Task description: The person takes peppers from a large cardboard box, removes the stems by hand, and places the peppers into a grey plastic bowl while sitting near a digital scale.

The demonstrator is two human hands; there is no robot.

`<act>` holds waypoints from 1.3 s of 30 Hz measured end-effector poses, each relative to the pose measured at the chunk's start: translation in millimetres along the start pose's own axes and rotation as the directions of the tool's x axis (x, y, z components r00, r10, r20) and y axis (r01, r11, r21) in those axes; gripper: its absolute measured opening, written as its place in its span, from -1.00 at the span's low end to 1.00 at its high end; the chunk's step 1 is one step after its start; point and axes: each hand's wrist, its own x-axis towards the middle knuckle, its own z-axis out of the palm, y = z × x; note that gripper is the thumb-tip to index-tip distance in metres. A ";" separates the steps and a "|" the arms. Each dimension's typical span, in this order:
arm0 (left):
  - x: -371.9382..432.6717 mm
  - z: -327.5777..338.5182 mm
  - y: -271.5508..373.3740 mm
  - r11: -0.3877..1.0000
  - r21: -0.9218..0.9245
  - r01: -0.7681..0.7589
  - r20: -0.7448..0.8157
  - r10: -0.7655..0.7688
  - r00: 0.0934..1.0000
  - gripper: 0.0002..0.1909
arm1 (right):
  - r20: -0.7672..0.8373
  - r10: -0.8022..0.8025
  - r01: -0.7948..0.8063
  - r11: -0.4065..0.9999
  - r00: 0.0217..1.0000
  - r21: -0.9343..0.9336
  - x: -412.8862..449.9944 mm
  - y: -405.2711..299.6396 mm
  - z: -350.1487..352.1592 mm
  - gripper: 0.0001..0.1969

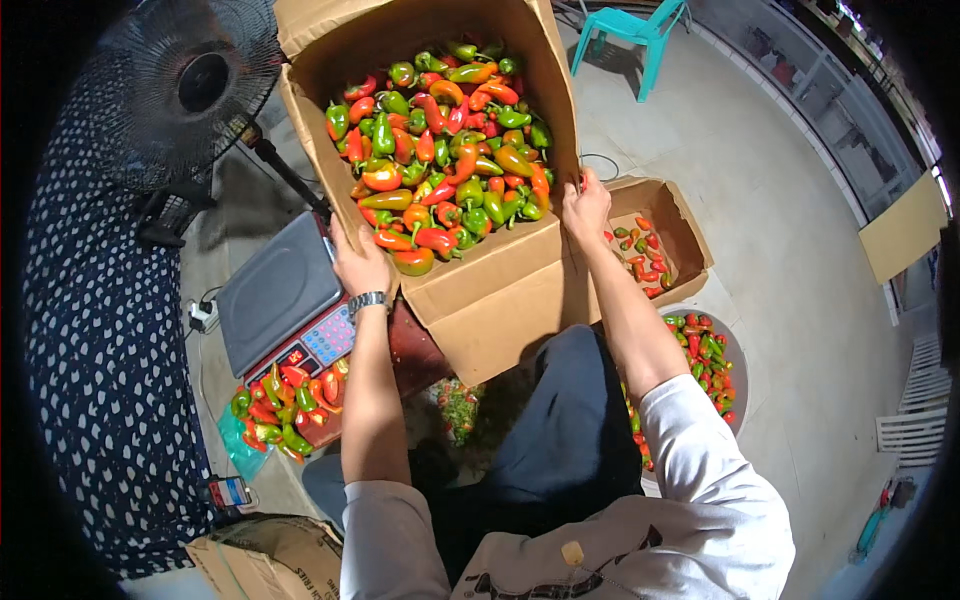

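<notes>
A large open cardboard box stands tilted in front of me, its near flap folded down towards my knees. Red, orange and green peppers fill its bottom. My left hand, with a metal-banded watch on the wrist, grips the near left corner of the box. On the opposite side, my right hand grips the right wall; a small red thing shows at its fingertips, too little to identify. Left of the box, close to my left hand, is a digital weighing scale with a grey platform and a lit display.
Loose peppers lie before the scale, beside a green plastic bag. To the right are a smaller cardboard box and a round tub, both holding peppers. A pedestal fan stands left; a turquoise plastic chair stands behind.
</notes>
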 end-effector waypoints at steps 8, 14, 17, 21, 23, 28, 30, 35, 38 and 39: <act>-33.7 -11.8 7.7 0.988 0.034 0.150 0.128 -0.153 0.980 -0.40 | 0.081 -0.007 0.009 1.000 0.997 -0.023 -2.6 9.9 -5.4 -0.68; -44.7 -22.5 6.3 0.966 0.128 0.223 0.207 -0.246 0.947 -0.39 | 0.074 -0.029 0.030 0.999 0.997 -0.016 -7.2 9.4 -0.7 -0.66; -49.7 -24.1 9.7 0.954 0.113 0.277 0.230 -0.296 0.927 -0.41 | 0.158 0.022 -0.016 0.999 0.987 -0.042 -8.1 12.2 -6.3 -0.62; -44.7 -18.3 1.9 0.966 0.121 0.229 0.233 -0.252 0.939 -0.43 | 0.194 0.053 -0.039 0.996 0.980 -0.076 -4.0 11.3 -20.6 -0.50; -43.6 -16.6 -5.6 0.979 0.122 0.161 0.197 -0.183 0.963 -0.46 | 0.193 0.071 -0.056 0.995 0.979 -0.085 -11.3 6.8 -35.0 -0.43; -35.5 -31.4 -3.0 0.986 -0.012 0.165 0.276 -0.156 0.949 -0.60 | 0.294 -0.111 0.159 0.977 0.949 -0.145 -43.0 -20.7 -80.9 -0.12; -33.3 -34.0 -0.1 0.989 0.028 0.147 0.262 -0.149 0.953 -0.63 | 0.326 -0.052 0.110 0.980 0.944 -0.164 -54.7 -25.0 -91.0 -0.08; -25.7 -26.9 -5.0 0.987 -0.035 0.158 0.311 -0.140 0.940 -0.66 | 0.683 0.012 -0.419 0.798 0.730 0.433 -87.0 41.7 -88.8 -0.34; -23.8 -33.5 -7.0 0.981 0.011 0.194 0.316 -0.187 0.930 -0.67 | 0.694 0.191 -0.437 0.878 0.694 0.196 -89.0 12.0 -93.4 -0.44; -21.4 -33.4 -2.8 0.978 0.042 0.205 0.316 -0.208 0.926 -0.68 | 0.692 0.191 -0.437 0.878 0.696 0.197 -87.3 11.6 -96.3 -0.44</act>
